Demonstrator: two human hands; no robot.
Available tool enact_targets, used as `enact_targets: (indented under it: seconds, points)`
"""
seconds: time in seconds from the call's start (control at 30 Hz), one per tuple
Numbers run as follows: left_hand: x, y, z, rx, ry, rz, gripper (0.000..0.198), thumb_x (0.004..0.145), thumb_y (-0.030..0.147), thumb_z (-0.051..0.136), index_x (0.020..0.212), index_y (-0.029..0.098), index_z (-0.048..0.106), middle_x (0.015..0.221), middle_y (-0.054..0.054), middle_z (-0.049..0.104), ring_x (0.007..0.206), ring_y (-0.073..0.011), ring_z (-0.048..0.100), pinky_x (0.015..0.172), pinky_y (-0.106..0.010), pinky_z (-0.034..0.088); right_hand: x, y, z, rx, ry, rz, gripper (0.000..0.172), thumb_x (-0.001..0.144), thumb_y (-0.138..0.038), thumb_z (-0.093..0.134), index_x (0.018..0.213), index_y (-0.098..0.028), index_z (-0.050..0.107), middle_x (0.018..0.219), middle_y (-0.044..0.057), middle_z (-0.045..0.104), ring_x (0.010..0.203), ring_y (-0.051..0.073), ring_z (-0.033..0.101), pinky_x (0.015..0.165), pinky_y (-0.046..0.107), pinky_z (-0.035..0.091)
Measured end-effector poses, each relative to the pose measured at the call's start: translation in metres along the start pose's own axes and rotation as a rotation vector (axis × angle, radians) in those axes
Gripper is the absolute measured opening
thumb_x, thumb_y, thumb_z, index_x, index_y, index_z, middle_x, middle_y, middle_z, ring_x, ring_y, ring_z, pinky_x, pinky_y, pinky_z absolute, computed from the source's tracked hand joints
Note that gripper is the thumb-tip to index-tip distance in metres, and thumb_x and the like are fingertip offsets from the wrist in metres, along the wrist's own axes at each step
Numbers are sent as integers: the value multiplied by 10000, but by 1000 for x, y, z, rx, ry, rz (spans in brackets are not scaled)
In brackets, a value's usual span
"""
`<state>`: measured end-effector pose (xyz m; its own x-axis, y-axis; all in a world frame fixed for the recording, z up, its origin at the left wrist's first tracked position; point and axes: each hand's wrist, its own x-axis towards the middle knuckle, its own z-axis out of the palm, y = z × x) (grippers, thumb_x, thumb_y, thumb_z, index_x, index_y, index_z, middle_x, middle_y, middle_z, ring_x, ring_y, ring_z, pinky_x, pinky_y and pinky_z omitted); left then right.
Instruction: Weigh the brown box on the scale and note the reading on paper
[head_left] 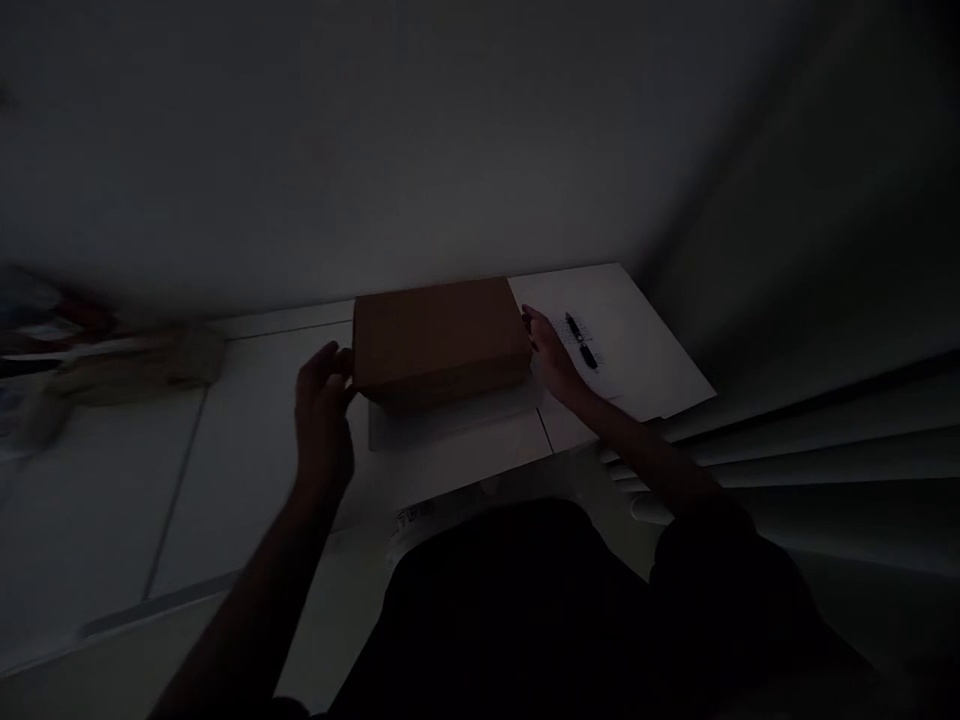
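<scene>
Dark-sleeved arms reach out so the left hand (324, 415) and right hand (551, 352), both open, bracket the ends of a closed cardboard box (441, 342) resting on the white desk (247, 440), apparently mid-grasp, needing even pressure.

Left hand (324, 415) and right hand (553, 352) flanking brown cardboard box (441, 340) on white table (247, 440)
</scene>
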<state>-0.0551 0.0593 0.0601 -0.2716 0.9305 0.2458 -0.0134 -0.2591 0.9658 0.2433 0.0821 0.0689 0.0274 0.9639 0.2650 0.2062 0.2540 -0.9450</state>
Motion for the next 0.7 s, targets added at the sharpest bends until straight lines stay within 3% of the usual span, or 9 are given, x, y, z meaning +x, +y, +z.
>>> enact_targets:
  seconds: [0.1, 0.17, 0.2, 0.27, 0.37, 0.47, 0.57, 0.63, 0.7]
  points:
    - [1, 23, -14, 98, 38, 282, 329, 825, 352, 679, 1117, 203, 693, 1143, -79, 671, 1055, -246, 627, 801, -339, 484, -2, -18, -12, -121, 141, -190, 646, 1005, -765, 337, 1283, -217, 536, 1291, 128, 524, 1218, 255, 511, 1086, 408, 406]
    - [-3, 44, -19, 190, 16, 396, 155, 865, 271, 599, 940, 208, 720, 916, -50, 678, 868, -214, 628, 696, -324, 452, -5, -38, -17, -138, 121, -286, 518, 1057, -676, 342, 1150, -216, 561, 1135, 106, 575, 1049, 238, 568, 932, 368, 469]
    - [-5, 54, -21, 252, -31, 427, 168, 902, 268, 556, 888, 210, 713, 844, -43, 661, 790, -202, 610, 665, -328, 439, -7, -48, -19, -144, 73, -318, 493, 1075, -645, 338, 1073, -210, 572, 1040, 94, 585, 949, 229, 576, 848, 353, 472]
    - [-8, 73, -23, 372, -254, 502, 262, 967, 281, 476, 809, 214, 674, 754, -38, 625, 683, -189, 589, 600, -333, 428, -11, -66, -18, -158, -104, -380, 506, 1110, -580, 302, 933, -197, 583, 864, 67, 561, 802, 208, 552, 760, 336, 440]
    - [-12, 92, -15, 391, -692, 597, 235, 971, 218, 447, 815, 237, 622, 713, -24, 601, 582, -168, 588, 494, -308, 447, -16, -82, -9, -75, -448, -448, 485, 1135, -445, 315, 814, -179, 563, 730, 31, 514, 681, 173, 502, 686, 306, 383]
    - [-22, 98, 5, 273, -1094, 532, 167, 915, 132, 498, 878, 277, 572, 725, -7, 609, 587, -163, 604, 492, -291, 491, -21, -83, 6, 17, -760, -424, 422, 1120, -342, 370, 756, -165, 493, 740, 22, 521, 685, 156, 501, 681, 293, 355]
    - [-40, 88, 27, 195, -1415, 328, 152, 899, 143, 491, 826, 273, 463, 703, -7, 582, 592, -184, 570, 480, -335, 449, -25, -71, 23, 26, -1009, -356, 353, 1099, -292, 434, 772, -162, 460, 735, 8, 487, 672, 154, 466, 656, 301, 315]
    - [-55, 75, 37, 89, -1587, 199, 200, 893, 179, 507, 739, 250, 401, 633, 7, 529, 539, -188, 516, 466, -365, 416, -27, -56, 32, 81, -1139, -319, 329, 1090, -274, 462, 781, -164, 444, 736, 1, 461, 673, 155, 445, 667, 309, 309]
    - [-65, 61, 44, 25, -1604, 82, 167, 872, 177, 539, 761, 258, 445, 716, 19, 600, 572, -168, 572, 447, -340, 430, -30, -40, 41, 133, -1257, -186, 338, 1097, -267, 448, 776, -165, 434, 730, -7, 459, 671, 148, 454, 667, 301, 327]
